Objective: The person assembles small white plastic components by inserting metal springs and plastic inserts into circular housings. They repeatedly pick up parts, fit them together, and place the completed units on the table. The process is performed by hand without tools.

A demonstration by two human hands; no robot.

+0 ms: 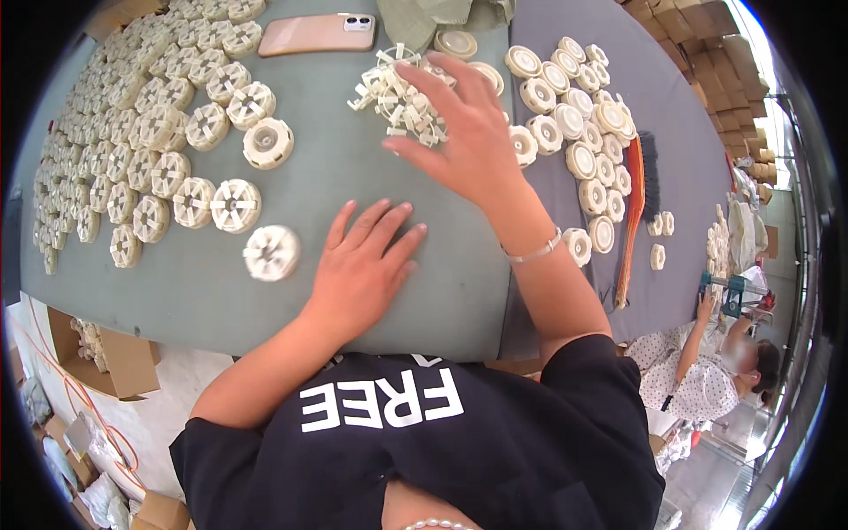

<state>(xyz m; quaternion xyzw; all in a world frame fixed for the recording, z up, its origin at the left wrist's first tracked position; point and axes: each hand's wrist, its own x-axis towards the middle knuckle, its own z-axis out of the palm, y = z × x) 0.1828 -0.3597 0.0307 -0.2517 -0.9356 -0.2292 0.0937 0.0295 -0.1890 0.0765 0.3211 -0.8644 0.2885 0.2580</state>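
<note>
My left hand (364,261) lies flat on the grey table (442,291) with its fingers spread and nothing in it. A cream round slotted plastic part (271,252) lies just left of that hand, blurred. My right hand (464,132) reaches forward, fingers spread over a loose pile of small cream star-shaped inserts (393,93); I cannot tell if it grips any of them. A thin bracelet sits on the right wrist.
Many assembled cream slotted discs (132,132) cover the table's left side. Cream round caps (587,132) lie in rows on the right beside an orange-handled brush (634,208). A pink phone (318,34) lies at the far edge. Another person (707,371) sits at lower right. Cardboard boxes (119,353) stand below left.
</note>
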